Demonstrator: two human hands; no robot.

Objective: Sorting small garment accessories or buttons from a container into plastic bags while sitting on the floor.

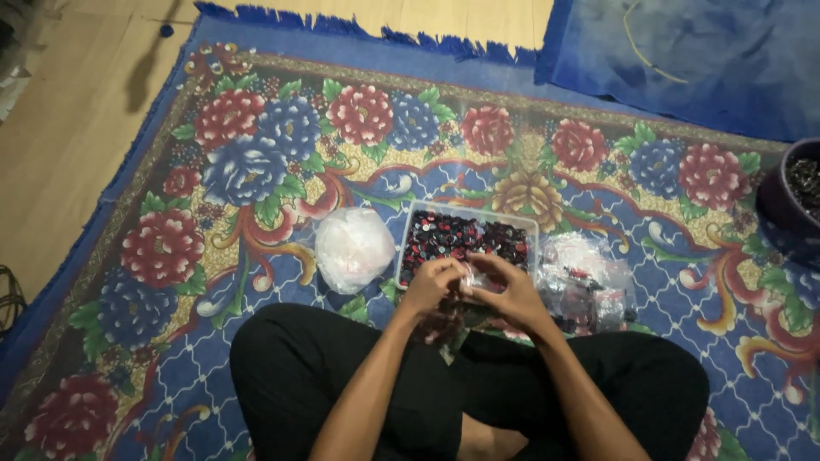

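Clear plastic bag (471,277) pinched between left hand (432,283) and right hand (512,294), above tray (410,235) (red and black buttons (465,236)).

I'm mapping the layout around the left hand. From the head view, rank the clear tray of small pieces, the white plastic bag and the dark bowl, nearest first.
From the left hand:
1. Clear tray of small pieces, just ahead.
2. White plastic bag, to its left.
3. Dark bowl, far right edge.
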